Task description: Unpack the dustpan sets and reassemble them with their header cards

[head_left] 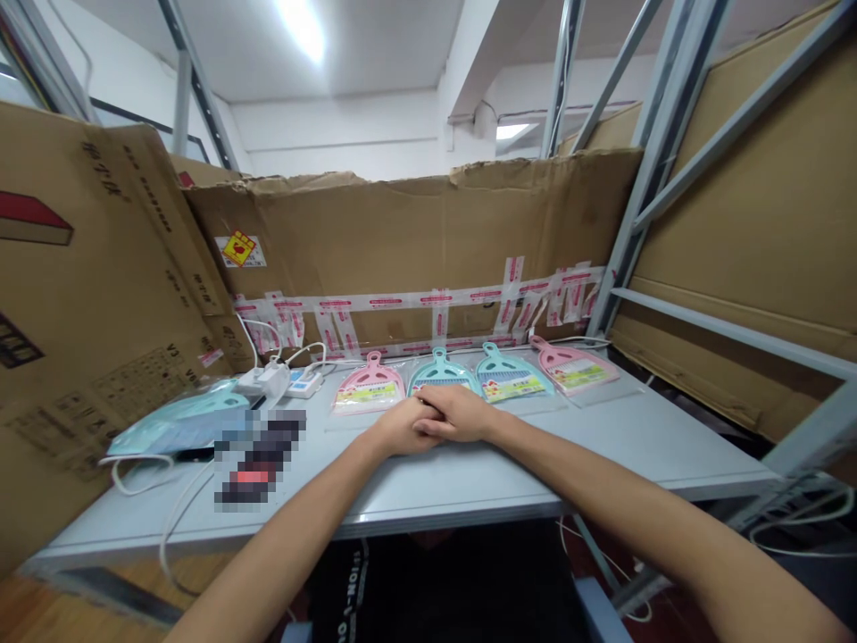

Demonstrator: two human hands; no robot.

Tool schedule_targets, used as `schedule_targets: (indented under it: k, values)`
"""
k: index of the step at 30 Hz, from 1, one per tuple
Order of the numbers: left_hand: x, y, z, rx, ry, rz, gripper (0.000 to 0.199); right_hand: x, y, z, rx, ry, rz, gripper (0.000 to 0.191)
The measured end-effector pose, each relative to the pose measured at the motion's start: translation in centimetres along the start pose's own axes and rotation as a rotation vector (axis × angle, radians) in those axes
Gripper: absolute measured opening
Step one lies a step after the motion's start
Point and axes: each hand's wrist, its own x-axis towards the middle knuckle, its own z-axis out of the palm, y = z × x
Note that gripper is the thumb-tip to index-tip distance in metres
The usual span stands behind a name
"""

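A pale grey-blue table (643, 442) with a metal edge. Along its far side, four wrapped dustpan-shaped packs lie in a row, left to right: a pink pack (368, 393), a turquoise pack (439, 364), a second turquoise pack (514, 382) and a second pink pack (577, 370). At left are white plugs (266, 380), cables (137, 460), a larger turquoise packet (178, 424) and a dark, pixelated item (264, 460).

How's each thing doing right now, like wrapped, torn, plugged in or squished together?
Left hand: clasped with right hand
Leftmost pink pan: wrapped
Left teal pan: partly hidden
Right teal pan: wrapped
Rightmost pink pan: wrapped
White power strip: cord plugged in
Back cardboard: taped, top torn
Dark thing: too blurred to tell
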Motion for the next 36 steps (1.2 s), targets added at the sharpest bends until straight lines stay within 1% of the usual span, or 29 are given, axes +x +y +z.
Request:
schedule_targets:
  k: [6,14,26,32,36]
  values:
    - [-0.07,-0.08,-0.03,0.092,0.035,0.011,0.027,-0.39,0.45,-0.07,-0.052,-0.024,0.032,0.059]
    - [-0.29,-0.01,-0.18,0.116,0.054,-0.050,0.022,-0.27,0.23,-0.37,-0.090,-0.026,0.023,0.065]
    - [-0.26,-0.01,-0.18,0.130,0.048,-0.073,0.022,-0.28,0.36,-0.45,-0.064,-0.006,0.012,0.064]
    - [-0.16,0.02,-0.26,0.171,0.030,-0.082,0.022,-0.26,0.31,-0.52,-0.051,-0.006,0.029,0.063]
    - [-0.17,-0.05,-0.23,0.161,0.037,-0.071,0.021,-0.31,0.38,-0.30,-0.029,0.001,0.037,0.064]
